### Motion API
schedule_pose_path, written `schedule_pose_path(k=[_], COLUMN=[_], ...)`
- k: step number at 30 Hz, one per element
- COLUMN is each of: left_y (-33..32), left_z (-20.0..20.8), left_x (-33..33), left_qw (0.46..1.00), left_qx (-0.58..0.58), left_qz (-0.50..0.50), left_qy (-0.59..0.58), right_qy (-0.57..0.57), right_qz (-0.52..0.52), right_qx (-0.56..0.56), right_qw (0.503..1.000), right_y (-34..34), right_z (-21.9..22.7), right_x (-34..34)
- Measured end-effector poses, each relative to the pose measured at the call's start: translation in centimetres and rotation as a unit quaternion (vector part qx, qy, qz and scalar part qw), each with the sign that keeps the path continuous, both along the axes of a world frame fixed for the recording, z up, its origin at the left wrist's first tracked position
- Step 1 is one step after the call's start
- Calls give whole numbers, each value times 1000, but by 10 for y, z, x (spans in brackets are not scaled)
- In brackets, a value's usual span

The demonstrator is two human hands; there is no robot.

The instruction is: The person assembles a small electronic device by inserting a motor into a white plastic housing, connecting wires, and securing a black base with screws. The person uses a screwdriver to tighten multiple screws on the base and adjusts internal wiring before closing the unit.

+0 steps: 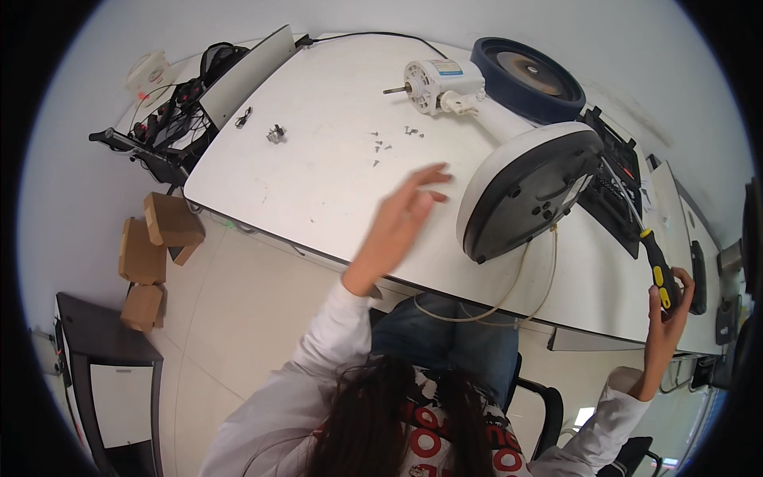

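A fan stand lies on its side on the white table, its white motor (pixel 445 83) with a bare metal shaft pointing left. The round base (pixel 524 199) is tipped up so its black underside faces me. My left hand (pixel 401 219) hovers over the table left of the base, fingers apart and slightly blurred, holding nothing. At the right my right hand (pixel 669 306) grips a long screwdriver (pixel 656 262) by its black and yellow handle. The shaft of the screwdriver points up and left, toward an open black tool case (pixel 608 203). Several small screws (pixel 378 145) lie beyond my left hand.
A dark blue round ring-shaped object (pixel 528 75) stands behind the fan. A small metal part (pixel 276 134) lies at the left of the table (pixel 318 183). A pale cord (pixel 509 298) hangs over the front edge. Cardboard boxes (pixel 143 250) sit on the floor at left.
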State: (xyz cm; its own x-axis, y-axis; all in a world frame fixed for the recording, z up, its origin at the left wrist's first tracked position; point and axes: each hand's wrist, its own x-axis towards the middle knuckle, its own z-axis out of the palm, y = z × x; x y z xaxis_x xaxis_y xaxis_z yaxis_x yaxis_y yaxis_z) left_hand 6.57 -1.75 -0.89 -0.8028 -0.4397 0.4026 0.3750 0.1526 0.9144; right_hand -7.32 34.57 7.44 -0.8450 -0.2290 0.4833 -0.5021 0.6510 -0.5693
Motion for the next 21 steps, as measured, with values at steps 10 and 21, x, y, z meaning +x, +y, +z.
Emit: schedule_pose_path(k=[10,21], left_y=[-96,-95], left_z=[-4,-14], left_x=[21,-15], left_qw=[888,781], left_qx=[-272,-451], left_qz=[305,313], left_qy=[-210,-297], right_qy=[45,-70], right_qz=[6,55], right_qx=[48,-128], right_qw=[998,988], right_y=[5,3], right_z=[2,-2], right_x=[-3,-5])
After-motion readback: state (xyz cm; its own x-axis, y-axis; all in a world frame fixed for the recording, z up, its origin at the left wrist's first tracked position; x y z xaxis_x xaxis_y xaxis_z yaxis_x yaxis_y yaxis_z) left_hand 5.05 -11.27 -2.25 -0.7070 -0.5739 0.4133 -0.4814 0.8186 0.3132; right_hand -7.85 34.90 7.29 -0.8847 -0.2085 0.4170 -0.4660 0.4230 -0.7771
